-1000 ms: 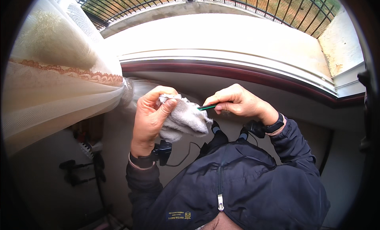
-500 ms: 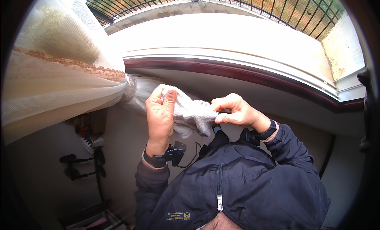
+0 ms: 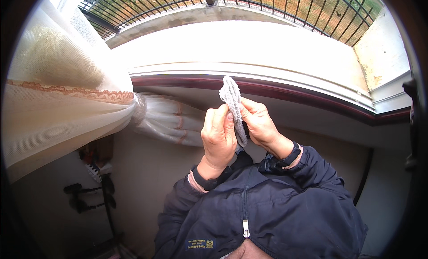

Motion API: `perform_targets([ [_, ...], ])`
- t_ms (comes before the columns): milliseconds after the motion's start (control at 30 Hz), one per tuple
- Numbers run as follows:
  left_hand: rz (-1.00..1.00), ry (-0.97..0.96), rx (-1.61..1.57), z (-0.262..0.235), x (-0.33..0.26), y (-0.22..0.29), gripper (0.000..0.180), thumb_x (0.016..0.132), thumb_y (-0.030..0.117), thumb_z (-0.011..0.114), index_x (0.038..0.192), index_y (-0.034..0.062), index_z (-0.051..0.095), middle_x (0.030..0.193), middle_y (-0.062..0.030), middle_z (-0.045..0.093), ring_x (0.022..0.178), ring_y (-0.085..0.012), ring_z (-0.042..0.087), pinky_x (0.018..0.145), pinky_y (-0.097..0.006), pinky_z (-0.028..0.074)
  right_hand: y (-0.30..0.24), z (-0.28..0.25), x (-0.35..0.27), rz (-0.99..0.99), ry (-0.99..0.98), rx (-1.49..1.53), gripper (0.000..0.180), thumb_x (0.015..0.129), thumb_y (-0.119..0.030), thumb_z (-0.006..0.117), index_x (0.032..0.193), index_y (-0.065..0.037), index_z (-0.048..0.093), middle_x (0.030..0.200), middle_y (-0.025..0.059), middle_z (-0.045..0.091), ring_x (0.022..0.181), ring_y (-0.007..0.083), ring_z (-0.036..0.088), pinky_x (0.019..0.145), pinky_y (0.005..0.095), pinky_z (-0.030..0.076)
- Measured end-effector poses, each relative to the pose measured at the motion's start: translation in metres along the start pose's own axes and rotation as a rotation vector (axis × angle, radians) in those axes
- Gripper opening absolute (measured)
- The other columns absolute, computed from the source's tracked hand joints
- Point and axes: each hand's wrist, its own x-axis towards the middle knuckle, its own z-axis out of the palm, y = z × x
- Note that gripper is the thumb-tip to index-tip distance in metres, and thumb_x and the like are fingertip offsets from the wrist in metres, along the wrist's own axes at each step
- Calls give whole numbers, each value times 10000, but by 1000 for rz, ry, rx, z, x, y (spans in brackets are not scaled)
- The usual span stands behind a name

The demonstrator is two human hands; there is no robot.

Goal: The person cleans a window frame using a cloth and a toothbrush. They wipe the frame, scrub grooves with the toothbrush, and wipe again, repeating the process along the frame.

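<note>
A light grey, fluffy cloth (image 3: 232, 95) is pinched between my two hands in front of my chest, folded into a narrow upright strip. My left hand (image 3: 218, 133) grips its left side, thumb and fingers pressed together. On the other side my right hand (image 3: 264, 125) closes on the cloth with thumb and forefinger. The top of the cloth stands above my fingers, overlapping the dark red sill edge in view; its lower end hangs between my hands. Parts of the cloth are hidden behind my fingers.
Ahead runs a dark red window sill (image 3: 303, 93) with a white window track (image 3: 267, 74) beyond. Outside stands a black railing (image 3: 249, 4). A sheer, gathered curtain (image 3: 67, 111) hangs at the left, its tail (image 3: 174, 120) near my left hand. Dark objects (image 3: 89, 192) stand lower left.
The cloth, earlier stretched sideways between my hands, is now folded upright. My left hand has moved right and down, close to my right hand. The green thing by my right fingers no longer shows.
</note>
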Motion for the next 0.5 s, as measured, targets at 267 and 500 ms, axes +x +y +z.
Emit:
perform_targets([
  [267, 16, -24, -139, -9, 9, 0, 221, 895, -91, 599, 1092, -24, 677, 947, -160, 681, 780, -291, 672, 710, -314, 526, -18, 13, -5, -333, -158, -474, 347, 1056, -137, 492, 1354, 25, 564, 1400, 141, 535, 1281, 233, 517, 1077, 336, 389],
  [500, -74, -470, -496, -68, 50, -6, 299, 880, -73, 627, 1160, -16, 715, 877, -121, 680, 702, -163, 626, 643, -280, 489, -84, 44, 14, -445, -79, -758, 218, 951, -13, 614, 1161, 29, 652, 977, 135, 658, 887, 231, 657, 789, 301, 512],
])
